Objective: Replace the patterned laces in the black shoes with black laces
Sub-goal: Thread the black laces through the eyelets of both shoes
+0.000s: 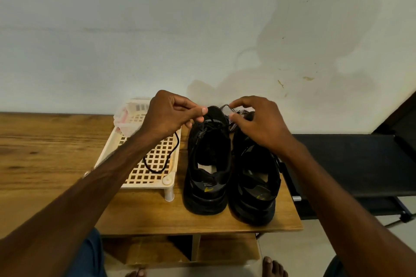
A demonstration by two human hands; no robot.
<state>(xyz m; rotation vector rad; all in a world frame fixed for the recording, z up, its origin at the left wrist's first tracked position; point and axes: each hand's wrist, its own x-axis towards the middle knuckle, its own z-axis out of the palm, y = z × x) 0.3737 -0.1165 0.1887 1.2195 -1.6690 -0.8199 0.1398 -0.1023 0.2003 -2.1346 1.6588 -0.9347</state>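
Two black shoes stand side by side on the wooden table, heels toward me. The left shoe carries a black lace near its toe end. My left hand pinches that black lace above the shoe. The right shoe still has a black-and-white patterned lace at its front. My right hand pinches a loop of the patterned lace over the right shoe's toe. Another black lace lies looped on the cream rack.
A cream plastic lattice rack stands left of the shoes, with a plastic-wrapped packet at its far end. The pale wall rises behind the table. A black bench sits to the right. My bare toes show below the table edge.
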